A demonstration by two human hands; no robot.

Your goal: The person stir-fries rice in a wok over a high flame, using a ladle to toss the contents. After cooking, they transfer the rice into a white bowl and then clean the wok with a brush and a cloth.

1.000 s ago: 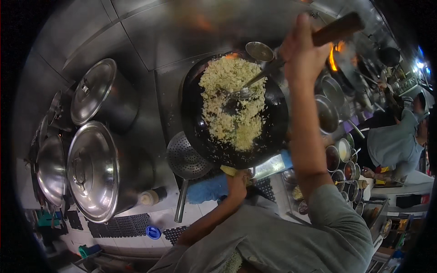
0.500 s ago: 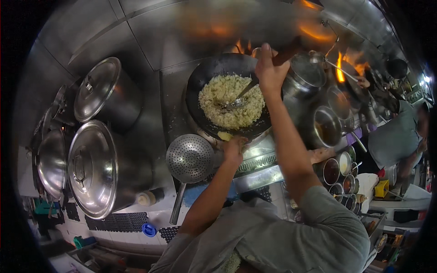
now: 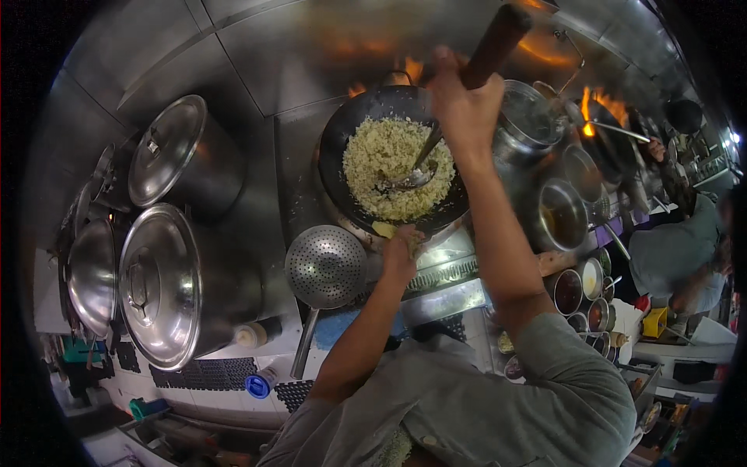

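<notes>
A black wok (image 3: pixel 333 152) sits over a burner in front of me, with pale fried rice (image 3: pixel 381 148) heaped in it. My right hand (image 3: pixel 467 113) is closed around the dark wooden handle of a ladle (image 3: pixel 416 177), whose metal bowl rests in the rice. The handle's end sticks up past my fist. At the wok's near rim, my left hand (image 3: pixel 401 253) is closed on a yellowish folded cloth (image 3: pixel 384 229), pressed against the rim. What else its fingers grip there is hidden.
A perforated strainer (image 3: pixel 325 266) lies left of my left forearm. Large lidded pots (image 3: pixel 159 284) stand at the left. Flames (image 3: pixel 412 70) rise behind the wok. Metal pots (image 3: pixel 562 214) and sauce containers (image 3: pixel 568 289) are at the right, where another person (image 3: pixel 673 249) works.
The ladle's handle has swung up and its bowl has shifted slightly right in the rice. My left hand stays at the wok's near rim.
</notes>
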